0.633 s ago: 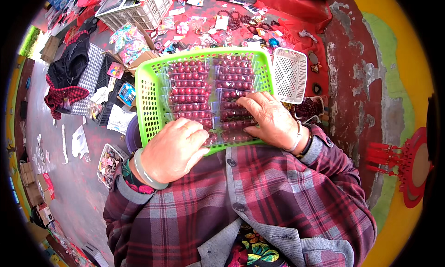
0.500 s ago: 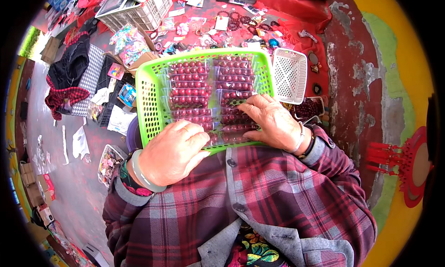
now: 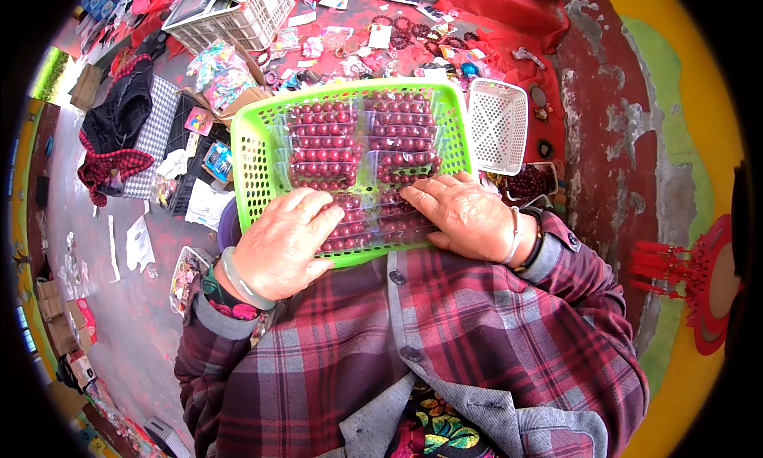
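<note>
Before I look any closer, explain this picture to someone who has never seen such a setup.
There is no machine here, only a person's two bare hands. A wide fisheye camera worn on the head looks down at them, which is why straight edges bend. A green basket in front of the body holds rows of dark red beads in clear packaging. The left hand and right hand lie over its nearer part; whether either grips a pack is unclear. A white basket stands beyond, to the right.

Green perforated basket (image 3: 358,87) with two columns of bagged red beads (image 3: 324,155)
</note>
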Motion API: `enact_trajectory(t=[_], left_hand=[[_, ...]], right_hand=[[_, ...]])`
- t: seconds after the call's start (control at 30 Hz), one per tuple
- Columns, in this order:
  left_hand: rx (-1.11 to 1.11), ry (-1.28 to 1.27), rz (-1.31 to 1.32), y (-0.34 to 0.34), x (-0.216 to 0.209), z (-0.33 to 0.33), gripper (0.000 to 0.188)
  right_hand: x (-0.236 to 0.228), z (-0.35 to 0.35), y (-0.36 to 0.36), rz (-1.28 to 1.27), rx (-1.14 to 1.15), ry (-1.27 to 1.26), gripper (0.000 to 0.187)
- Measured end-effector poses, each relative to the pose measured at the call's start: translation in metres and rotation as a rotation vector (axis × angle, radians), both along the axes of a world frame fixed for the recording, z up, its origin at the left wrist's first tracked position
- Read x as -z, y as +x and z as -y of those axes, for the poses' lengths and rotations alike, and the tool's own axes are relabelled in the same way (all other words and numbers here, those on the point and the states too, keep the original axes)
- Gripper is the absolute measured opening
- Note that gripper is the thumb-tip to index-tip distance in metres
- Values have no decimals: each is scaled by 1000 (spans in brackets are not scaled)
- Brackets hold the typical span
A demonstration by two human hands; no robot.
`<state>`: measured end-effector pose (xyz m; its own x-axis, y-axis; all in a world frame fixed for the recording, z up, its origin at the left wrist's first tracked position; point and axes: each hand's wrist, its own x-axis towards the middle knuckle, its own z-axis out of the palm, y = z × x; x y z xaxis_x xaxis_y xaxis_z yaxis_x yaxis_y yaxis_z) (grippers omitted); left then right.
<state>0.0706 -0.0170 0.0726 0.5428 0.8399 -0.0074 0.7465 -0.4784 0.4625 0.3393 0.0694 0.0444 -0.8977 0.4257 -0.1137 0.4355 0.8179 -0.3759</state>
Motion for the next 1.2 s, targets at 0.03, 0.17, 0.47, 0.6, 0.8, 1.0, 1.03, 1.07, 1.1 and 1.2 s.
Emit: enact_trajectory(t=[0.03, 0.17, 0.47, 0.6, 0.8, 1.0, 1.03, 1.07, 1.1, 1.2], left_hand=[[3, -28, -13, 0, 3, 1, 60], [7, -16, -14, -1, 9, 4, 62], [-36, 51, -54, -1, 28, 5, 53], [-60, 61, -77, 1, 30, 6, 58], [-117, 62, -14, 6, 35, 1, 69], [-122, 87, -59, 11, 42, 0, 69], [-133, 133, -52, 13, 45, 1, 69], [-144, 145, -43, 14, 49, 2, 69], [-155, 157, -34, 14, 54, 2, 69], [-149, 168, -3, 16, 53, 3, 68]], right_hand=[[2, 1, -3, 41, 7, 19, 71], [1, 1, -9, 66, 46, 37, 74], [4, -6, -10, 90, 5, 15, 80], [12, -8, -13, 66, -11, 41, 81], [13, -7, -16, 79, 32, 44, 79], [17, -3, -18, 22, 83, 161, 64], [20, -6, -19, 2, 88, 207, 59], [23, -7, -19, -17, 93, 251, 55], [26, -10, -17, -48, 89, 246, 50], [22, -13, -13, -97, 56, 206, 52]])
